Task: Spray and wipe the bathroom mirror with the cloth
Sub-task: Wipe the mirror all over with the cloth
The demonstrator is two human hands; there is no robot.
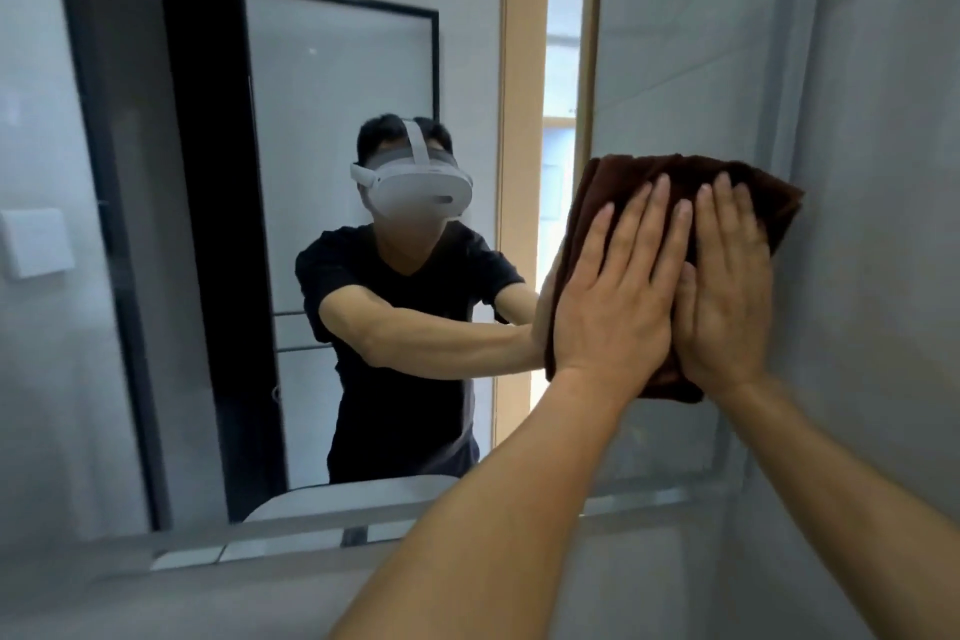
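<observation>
While both palms are lying flat and open on the brown cloth point(675, 203), left hand point(613, 296) beside right hand point(727, 291), neither grip closing, we are pressing it against the mirror point(322, 120) near its right edge, preferably with even, overlapping passes.

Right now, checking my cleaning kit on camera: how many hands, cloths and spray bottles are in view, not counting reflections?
Hands: 2, left hand and right hand, both flat on the cloth
Cloths: 1, brown cloth
Spray bottles: 0 in view
Total: 3
</observation>
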